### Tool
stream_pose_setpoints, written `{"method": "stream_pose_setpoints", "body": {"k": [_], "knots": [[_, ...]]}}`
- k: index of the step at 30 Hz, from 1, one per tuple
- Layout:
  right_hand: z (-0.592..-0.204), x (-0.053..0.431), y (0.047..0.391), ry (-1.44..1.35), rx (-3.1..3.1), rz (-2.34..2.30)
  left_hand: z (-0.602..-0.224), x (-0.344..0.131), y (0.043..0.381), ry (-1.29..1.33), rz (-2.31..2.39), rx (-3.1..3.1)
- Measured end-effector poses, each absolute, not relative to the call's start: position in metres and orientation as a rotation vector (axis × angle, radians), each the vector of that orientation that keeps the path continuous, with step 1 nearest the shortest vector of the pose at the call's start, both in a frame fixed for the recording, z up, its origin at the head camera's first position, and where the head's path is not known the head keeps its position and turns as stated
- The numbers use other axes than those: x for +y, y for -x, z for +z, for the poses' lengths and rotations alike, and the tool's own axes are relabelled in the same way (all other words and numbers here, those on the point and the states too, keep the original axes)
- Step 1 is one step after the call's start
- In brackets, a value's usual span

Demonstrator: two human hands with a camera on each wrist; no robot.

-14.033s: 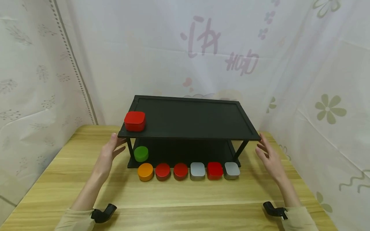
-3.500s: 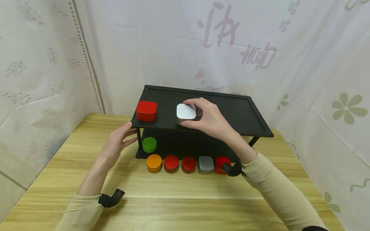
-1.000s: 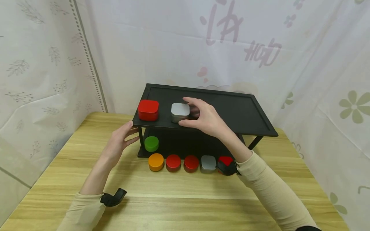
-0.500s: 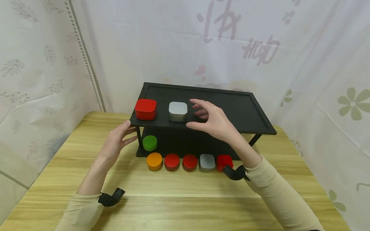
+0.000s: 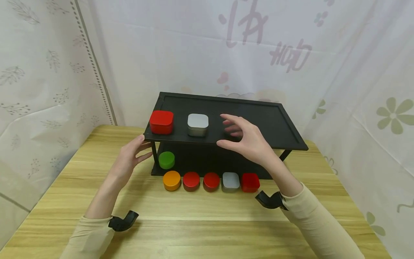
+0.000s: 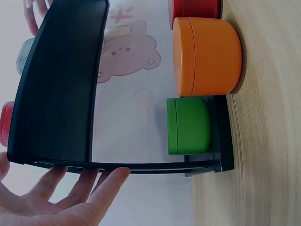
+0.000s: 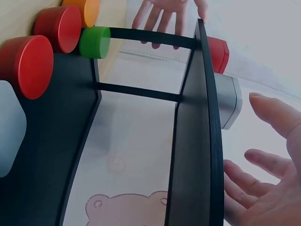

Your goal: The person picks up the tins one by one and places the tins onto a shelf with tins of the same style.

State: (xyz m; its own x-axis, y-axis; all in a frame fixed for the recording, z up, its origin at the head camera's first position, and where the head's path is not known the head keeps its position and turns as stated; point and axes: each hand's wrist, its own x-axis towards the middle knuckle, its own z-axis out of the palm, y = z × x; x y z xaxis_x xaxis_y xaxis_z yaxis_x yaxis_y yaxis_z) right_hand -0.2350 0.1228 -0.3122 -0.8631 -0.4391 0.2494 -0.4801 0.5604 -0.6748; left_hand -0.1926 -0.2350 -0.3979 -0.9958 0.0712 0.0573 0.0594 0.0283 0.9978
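A black two-tier shelf (image 5: 239, 118) stands on the wooden table. On its top tier sit a red square tin (image 5: 161, 123) at the left end and a silver square tin (image 5: 197, 125) a little to its right. My right hand (image 5: 249, 138) hovers over the top tier right of the silver tin, thumb and fingers spread and holding nothing. My left hand (image 5: 130, 158) rests its extended fingers against the shelf's left end. In the left wrist view those fingers (image 6: 106, 190) lie along the side frame. A green round tin (image 5: 166, 160) sits on the lower tier at the left.
In front of the shelf runs a row of tins: an orange round one (image 5: 171, 181), two red round ones (image 5: 191, 181), a silver square one (image 5: 230, 182) and a red square one (image 5: 250, 182). A patterned white curtain (image 5: 194, 46) hangs behind.
The silver tin, held in my right hand earlier, moved from the front row onto the top tier and left toward the red tin. My right hand has let go and drawn back right.
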Motion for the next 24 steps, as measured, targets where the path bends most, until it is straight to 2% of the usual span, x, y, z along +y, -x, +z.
{"method": "stream_pose_setpoints", "body": {"k": [24], "knots": [[-0.328, 0.159, 0.204, -0.775, -2.561, 1.201, -0.398, -0.234, 0.193, -0.149, 2.169, 2.253]]}}
